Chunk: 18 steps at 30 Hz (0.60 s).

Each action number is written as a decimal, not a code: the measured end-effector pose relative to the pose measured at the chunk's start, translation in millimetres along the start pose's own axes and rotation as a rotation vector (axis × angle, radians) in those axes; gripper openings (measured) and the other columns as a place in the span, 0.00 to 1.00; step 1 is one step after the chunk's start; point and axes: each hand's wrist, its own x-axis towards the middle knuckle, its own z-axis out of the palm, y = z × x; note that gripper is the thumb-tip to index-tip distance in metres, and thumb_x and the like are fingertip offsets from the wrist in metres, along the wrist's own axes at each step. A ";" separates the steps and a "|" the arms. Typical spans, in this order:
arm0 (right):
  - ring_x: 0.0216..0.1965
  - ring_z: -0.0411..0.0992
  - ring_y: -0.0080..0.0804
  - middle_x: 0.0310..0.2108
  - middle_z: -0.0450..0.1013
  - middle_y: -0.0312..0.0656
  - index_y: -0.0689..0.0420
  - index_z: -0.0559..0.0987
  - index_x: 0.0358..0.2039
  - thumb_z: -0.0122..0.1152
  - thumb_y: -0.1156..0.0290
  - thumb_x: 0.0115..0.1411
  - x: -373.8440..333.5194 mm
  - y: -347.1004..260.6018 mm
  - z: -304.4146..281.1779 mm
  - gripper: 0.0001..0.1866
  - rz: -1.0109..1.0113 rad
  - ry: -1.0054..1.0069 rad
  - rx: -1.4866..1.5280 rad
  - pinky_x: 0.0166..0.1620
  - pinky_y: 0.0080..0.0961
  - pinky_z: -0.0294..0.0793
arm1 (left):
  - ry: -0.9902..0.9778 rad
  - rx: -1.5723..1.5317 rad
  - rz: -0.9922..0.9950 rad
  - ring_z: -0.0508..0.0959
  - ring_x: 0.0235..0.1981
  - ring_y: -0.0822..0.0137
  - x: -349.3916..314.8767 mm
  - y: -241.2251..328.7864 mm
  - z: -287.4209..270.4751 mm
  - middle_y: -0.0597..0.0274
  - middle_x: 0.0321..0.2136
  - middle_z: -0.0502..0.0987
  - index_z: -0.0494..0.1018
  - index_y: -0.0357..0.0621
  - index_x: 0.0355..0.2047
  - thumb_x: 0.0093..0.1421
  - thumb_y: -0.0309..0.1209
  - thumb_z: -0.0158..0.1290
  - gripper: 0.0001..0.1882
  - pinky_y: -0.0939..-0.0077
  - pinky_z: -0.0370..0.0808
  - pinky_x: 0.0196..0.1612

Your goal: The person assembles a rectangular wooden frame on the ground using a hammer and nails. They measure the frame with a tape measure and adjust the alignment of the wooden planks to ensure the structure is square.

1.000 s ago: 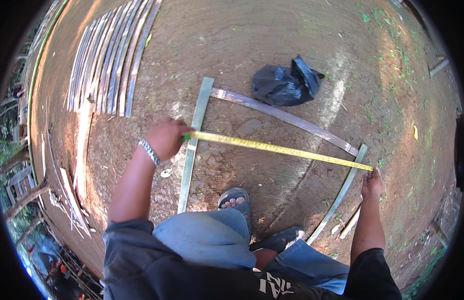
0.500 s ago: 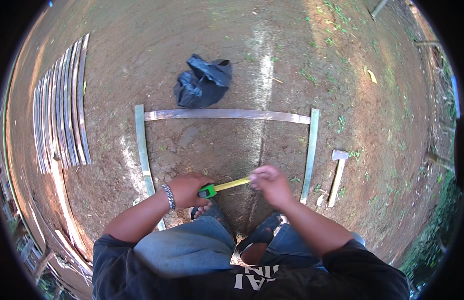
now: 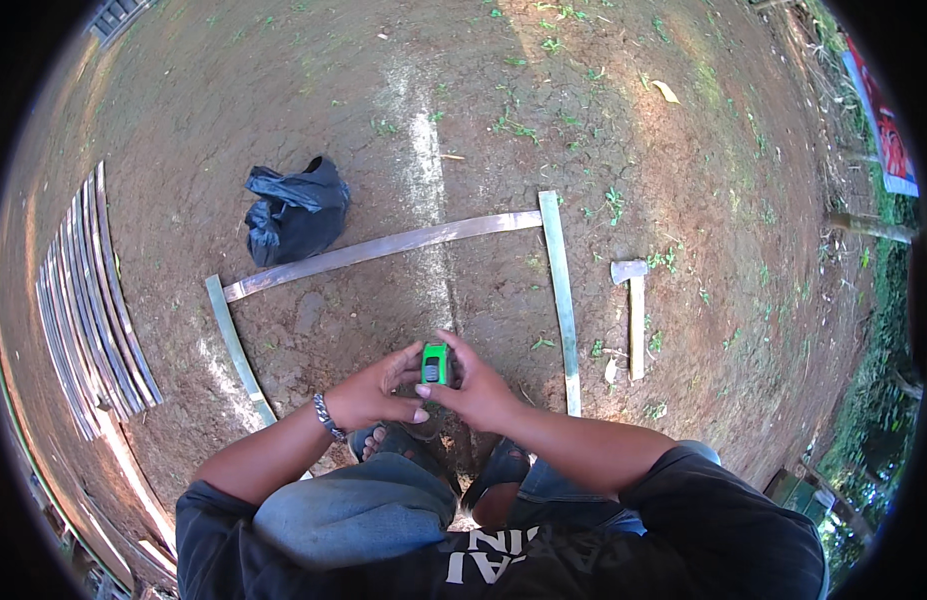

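Observation:
A green and black tape measure (image 3: 435, 363) is held in front of my knees, between my two hands. My right hand (image 3: 480, 392) grips its case from the right, with the thumb at the near end and a finger at the far end. My left hand (image 3: 373, 392) curves around the left side, fingertips against the case and thumb just below it. No yellow blade shows out of the case. Beyond my hands, a long flat brown strip (image 3: 383, 245) lies between a left greenish strip (image 3: 233, 335) and a right greenish strip (image 3: 560, 295), forming a three-sided frame on the ground.
A black plastic bag (image 3: 298, 212) lies crumpled beyond the frame's far left corner. An axe (image 3: 636, 320) with a wooden handle rests right of the frame. Several long strips (image 3: 98, 300) lie side by side at the left. The ground (image 3: 543, 120) is bare soil with small weeds.
The yellow blade, stretched between my hands before, is no longer out. My right hand has come left onto the case, which has turned upright in view. The view has swung right.

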 end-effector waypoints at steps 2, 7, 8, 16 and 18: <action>0.56 0.73 0.43 0.57 0.70 0.56 0.57 0.54 0.71 0.73 0.59 0.57 -4.2 1.8 -32.6 0.49 0.009 0.015 -0.131 0.58 0.35 0.72 | -0.001 -0.086 -0.019 0.65 0.65 0.61 2.1 -1.5 3.1 0.51 0.66 0.62 0.50 0.36 0.70 0.58 0.26 0.64 0.45 0.65 0.70 0.62; 0.54 0.73 0.44 0.55 0.71 0.51 0.56 0.59 0.68 0.76 0.64 0.51 8.7 -26.4 -138.6 0.47 0.102 0.296 -0.477 0.56 0.36 0.75 | 0.366 0.136 -0.044 0.69 0.62 0.60 -24.1 -15.6 -37.0 0.47 0.62 0.67 0.56 0.33 0.67 0.62 0.27 0.61 0.37 0.67 0.71 0.61; 0.52 0.74 0.44 0.53 0.72 0.51 0.55 0.60 0.67 0.77 0.66 0.50 15.2 -12.8 -176.7 0.47 0.052 0.391 -0.582 0.55 0.36 0.75 | 0.453 0.089 -0.042 0.72 0.60 0.60 -25.4 -22.4 -45.2 0.48 0.60 0.70 0.59 0.33 0.66 0.62 0.28 0.61 0.35 0.67 0.72 0.60; 0.62 0.64 0.54 0.60 0.65 0.55 0.46 0.57 0.71 0.75 0.64 0.51 63.0 7.3 -309.8 0.50 0.225 0.643 -1.169 0.63 0.44 0.67 | 0.951 0.472 0.373 0.79 0.42 0.68 -36.8 -6.4 -65.5 0.57 0.42 0.81 0.74 0.35 0.51 0.61 0.28 0.62 0.19 0.72 0.76 0.47; 0.63 0.63 0.55 0.62 0.64 0.55 0.46 0.56 0.71 0.75 0.63 0.51 72.6 8.1 -288.1 0.50 0.109 0.684 -1.129 0.65 0.45 0.65 | 1.016 0.909 0.560 0.79 0.40 0.64 -47.2 57.7 -46.6 0.55 0.40 0.80 0.76 0.36 0.46 0.60 0.27 0.62 0.15 0.71 0.75 0.46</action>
